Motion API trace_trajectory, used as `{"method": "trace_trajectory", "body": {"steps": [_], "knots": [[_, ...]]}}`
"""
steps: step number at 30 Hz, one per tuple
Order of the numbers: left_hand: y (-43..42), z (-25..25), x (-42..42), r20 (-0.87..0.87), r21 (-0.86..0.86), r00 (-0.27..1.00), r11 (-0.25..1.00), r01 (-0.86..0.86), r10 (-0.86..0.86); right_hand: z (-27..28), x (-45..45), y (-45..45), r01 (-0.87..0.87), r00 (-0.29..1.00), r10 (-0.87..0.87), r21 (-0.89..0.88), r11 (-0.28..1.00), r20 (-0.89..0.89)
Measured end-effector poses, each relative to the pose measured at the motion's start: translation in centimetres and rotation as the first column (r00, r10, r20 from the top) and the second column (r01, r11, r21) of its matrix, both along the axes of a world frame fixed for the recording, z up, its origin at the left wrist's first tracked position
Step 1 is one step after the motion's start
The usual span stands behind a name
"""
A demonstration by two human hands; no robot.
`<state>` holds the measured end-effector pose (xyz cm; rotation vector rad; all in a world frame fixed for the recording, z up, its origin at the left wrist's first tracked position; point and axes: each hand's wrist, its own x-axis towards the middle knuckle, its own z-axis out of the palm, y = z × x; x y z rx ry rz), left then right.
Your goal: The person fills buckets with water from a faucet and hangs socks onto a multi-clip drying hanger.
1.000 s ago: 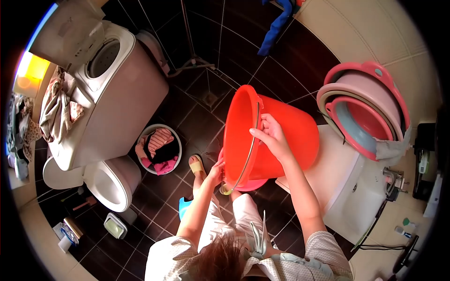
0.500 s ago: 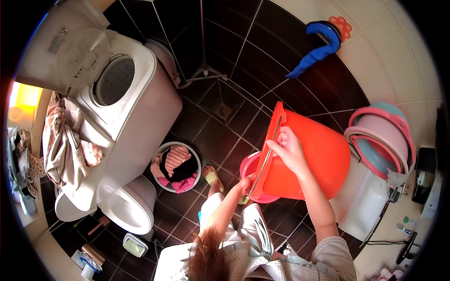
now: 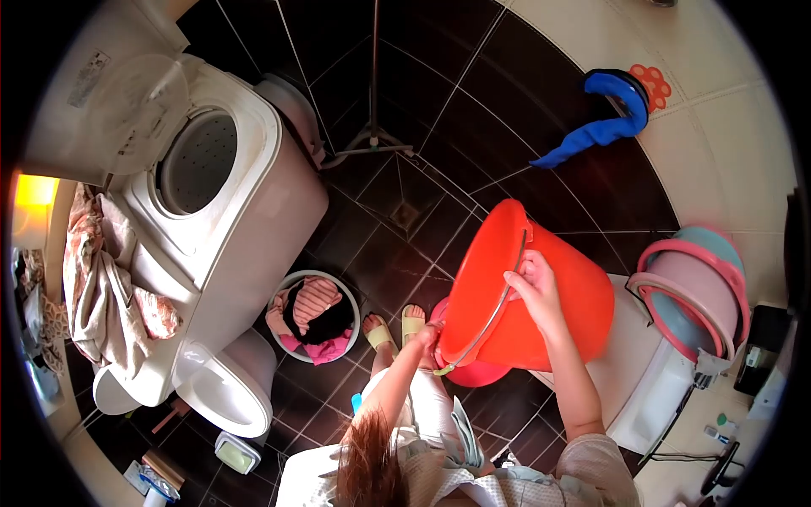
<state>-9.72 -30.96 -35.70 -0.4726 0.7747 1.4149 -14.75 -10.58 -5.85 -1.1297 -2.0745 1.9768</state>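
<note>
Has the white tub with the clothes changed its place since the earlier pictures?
No. Judged against the toilet and the washing machine, the white tub keeps its place; its shift in the picture follows the camera's movement.

Dark floor tiles [image 3: 372, 253] meet dark lower walls [image 3: 528, 84] under cream tiles [image 3: 726, 152], beside a white washing machine [image 3: 253, 220] and toilet [image 3: 228, 389].

The raised lid [image 3: 127, 34] of the washer [image 3: 262, 220] bears a label [image 3: 89, 78]; its print is too small to read. Legible text: none.
</note>
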Motion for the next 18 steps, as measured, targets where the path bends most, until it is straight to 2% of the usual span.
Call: {"method": "trace_trajectory", "body": {"steps": [3, 4, 5, 8, 9, 10, 12, 13, 14, 16, 18], "knots": [[1.1, -3.4, -3.8, -0.204, -0.145, 0.977, 0.989, 0.029, -0.058, -1.0, -0.2, 2.0, 0.016, 1.0, -0.016, -0.026, 1.0, 0.014], [1.5, -1.0, -6.1, -0.177, -0.294, 0.98, 0.955, 0.032, -0.087, -1.6, -0.2, 2.5, 0.019, 1.0, -0.018, -0.04, 0.999, 0.021], [1.6, -0.6, -7.9, -0.206, -0.326, 0.975, 0.945, 0.012, -0.084, -2.5, -0.1, 3.1, 0.021, 0.999, -0.019, -0.052, 0.998, 0.026], [1.6, -2.1, -11.4, -0.396, -0.397, 0.918, 0.904, -0.161, -0.011, -6.3, -0.4, 4.9, 0.038, 0.998, -0.034, -0.084, 0.996, 0.049], [1.7, -1.0, -13.0, -0.406, -0.433, 0.914, 0.883, -0.184, -0.009, -7.9, -0.6, 5.4, 0.042, 0.998, -0.038, -0.09, 0.995, 0.043], [1.5, -3.6, -13.4, -0.508, -0.338, 0.856, 0.893, -0.296, 0.092, -9.8, -0.7, 5.9, 0.048, 0.998, -0.044, -0.095, 0.994, 0.036], [0.9, -7.2, -14.3, -0.728, -0.406, 0.683, 0.839, -0.363, -0.056, -14.9, -0.1, 7.7, -0.031, 0.999, 0.033, -0.037, 0.999, 0.042], [0.8, -7.0, -15.5, -0.757, -0.474, 0.631, 0.806, -0.355, -0.168, -16.5, -0.4, 8.0, 0.01, 0.997, -0.006, -0.057, 0.998, 0.073], [1.0, -6.8, -16.2, -0.753, -0.484, 0.644, 0.778, -0.401, -0.137, -18.2, -0.5, 7.9, 0.056, 0.993, -0.047, -0.08, 0.995, 0.108], [1.3, -5.0, -17.4, -0.739, -0.51, 0.668, 0.716, -0.476, -0.083, -25.4, 0.8, 9.2, 0.075, 0.995, -0.069, -0.091, 0.993, 0.072], [0.9, -7.7, -18.4, -0.776, -0.538, 0.594, 0.713, -0.45, -0.212, -29.8, 1.0, 9.5, 0.152, 0.987, -0.135, -0.221, 0.963, 0.092]]}}
